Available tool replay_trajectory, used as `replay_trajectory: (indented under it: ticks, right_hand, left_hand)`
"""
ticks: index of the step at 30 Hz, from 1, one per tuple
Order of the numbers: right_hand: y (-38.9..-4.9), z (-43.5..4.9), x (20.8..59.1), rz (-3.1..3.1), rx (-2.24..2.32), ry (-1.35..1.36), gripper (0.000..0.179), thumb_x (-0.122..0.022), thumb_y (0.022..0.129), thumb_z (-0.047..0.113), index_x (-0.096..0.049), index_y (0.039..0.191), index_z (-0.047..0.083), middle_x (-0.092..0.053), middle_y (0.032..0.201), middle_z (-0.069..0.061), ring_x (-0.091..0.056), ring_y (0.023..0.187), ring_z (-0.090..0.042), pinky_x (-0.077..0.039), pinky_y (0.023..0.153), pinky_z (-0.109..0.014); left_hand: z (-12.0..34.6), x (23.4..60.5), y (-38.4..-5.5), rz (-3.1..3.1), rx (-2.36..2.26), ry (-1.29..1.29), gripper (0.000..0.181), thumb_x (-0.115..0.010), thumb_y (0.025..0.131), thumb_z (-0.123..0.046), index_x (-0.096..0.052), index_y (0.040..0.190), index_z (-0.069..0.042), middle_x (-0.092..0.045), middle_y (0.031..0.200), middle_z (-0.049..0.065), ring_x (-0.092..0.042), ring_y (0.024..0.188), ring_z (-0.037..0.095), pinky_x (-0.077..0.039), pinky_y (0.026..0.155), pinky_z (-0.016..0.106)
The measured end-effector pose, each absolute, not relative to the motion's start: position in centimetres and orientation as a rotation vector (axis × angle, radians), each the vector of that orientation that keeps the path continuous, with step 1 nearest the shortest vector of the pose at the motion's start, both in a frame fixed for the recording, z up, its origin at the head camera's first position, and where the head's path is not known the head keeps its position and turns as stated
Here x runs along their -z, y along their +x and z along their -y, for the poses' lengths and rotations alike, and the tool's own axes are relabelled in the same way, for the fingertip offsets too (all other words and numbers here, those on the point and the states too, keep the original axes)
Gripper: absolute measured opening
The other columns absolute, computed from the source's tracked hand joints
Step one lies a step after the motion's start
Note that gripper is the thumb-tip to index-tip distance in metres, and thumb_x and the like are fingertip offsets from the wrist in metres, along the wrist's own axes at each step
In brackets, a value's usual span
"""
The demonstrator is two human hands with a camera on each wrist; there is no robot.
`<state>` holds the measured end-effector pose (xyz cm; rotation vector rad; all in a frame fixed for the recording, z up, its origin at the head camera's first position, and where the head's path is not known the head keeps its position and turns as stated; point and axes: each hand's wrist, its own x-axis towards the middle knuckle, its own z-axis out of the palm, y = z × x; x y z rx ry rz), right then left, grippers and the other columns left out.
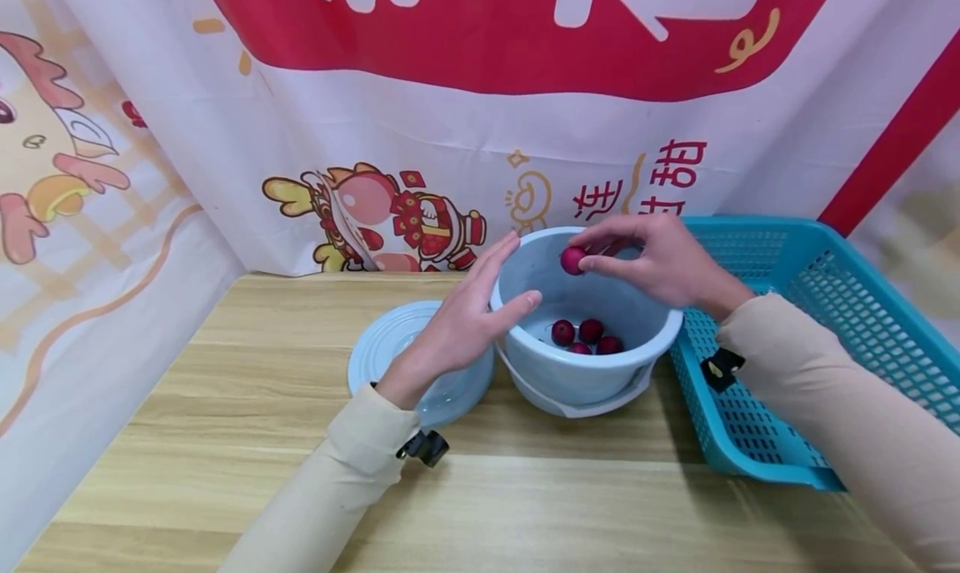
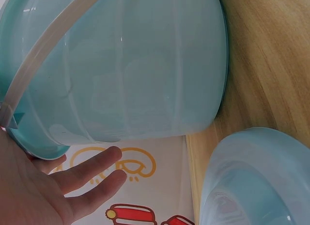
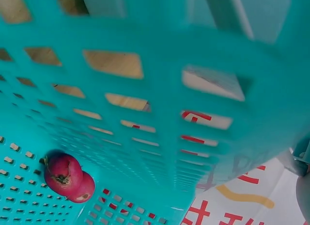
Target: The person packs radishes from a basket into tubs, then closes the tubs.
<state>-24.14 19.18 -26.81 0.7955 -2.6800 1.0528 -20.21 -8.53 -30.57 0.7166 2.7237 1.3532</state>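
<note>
A light blue bucket (image 1: 577, 381) stands upright on the table with several small dark red radishes (image 1: 590, 331) on its bottom. Over its opening, my right hand (image 1: 652, 260) pinches one more red radish (image 1: 572, 260) between thumb and fingertips. My left hand (image 1: 476, 310) rests at the bucket's left rim with fingers straight, the thumb reaching over the edge. In the left wrist view its spread fingers (image 2: 92, 171) lie alongside the bucket wall (image 2: 140, 65). The right wrist view shows two radishes (image 3: 63, 174) in a corner of the teal basket (image 3: 160, 31).
Left of the bucket, a round light blue lid (image 1: 382, 335) lies on the wooden table (image 1: 262, 423), partly behind the left forearm. The perforated teal basket (image 1: 750, 473) stands close on the right, under the right forearm. A printed cloth (image 1: 450, 131) hangs behind the table.
</note>
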Motion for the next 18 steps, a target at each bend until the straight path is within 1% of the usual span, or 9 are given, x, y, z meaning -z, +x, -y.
replay_trajectory:
  ticks: [4,9,18]
  right_hand:
    - [-24.06,-19.36,26.9,2.709,-1.051,0.782,0.036,-0.085,0.091,0.028,-0.078,0.127,0.025,-0.079,0.12,-0.001,-0.072,0.102,-0.018,-0.058,0.085,-0.024]
    - [-23.84,-19.65,27.04,2.705,-1.032,0.775,0.036,-0.085,0.091,0.026,-0.079,0.126,0.023,-0.079,0.119,-0.002,-0.072,0.102,-0.018,-0.057,0.084,-0.021]
    - [-24.13,-19.32,27.04,2.693,-1.026,0.818,0.038,-0.086,0.09,0.026,-0.078,0.127,0.022,-0.079,0.119,-0.002,-0.072,0.1,-0.018,-0.058,0.084,-0.023]
  left_hand:
    - [8.39,30.62,-20.23,-2.719,-1.357,0.714,0.081,-0.054,0.101,-0.061,-0.021,0.17,-0.035,-0.015,0.178,-0.017,-0.024,0.165,0.019,-0.027,0.129,0.066]
    - [8.08,30.7,-20.32,-2.712,-1.35,0.725,0.081,-0.053,0.101,-0.063,-0.02,0.17,-0.036,-0.014,0.178,-0.017,-0.024,0.165,0.019,-0.027,0.129,0.065]
    - [8.47,30.67,-20.18,-2.723,-1.354,0.704,0.08,-0.054,0.101,-0.062,-0.019,0.17,-0.038,-0.014,0.178,-0.018,-0.023,0.165,0.019,-0.027,0.128,0.067]
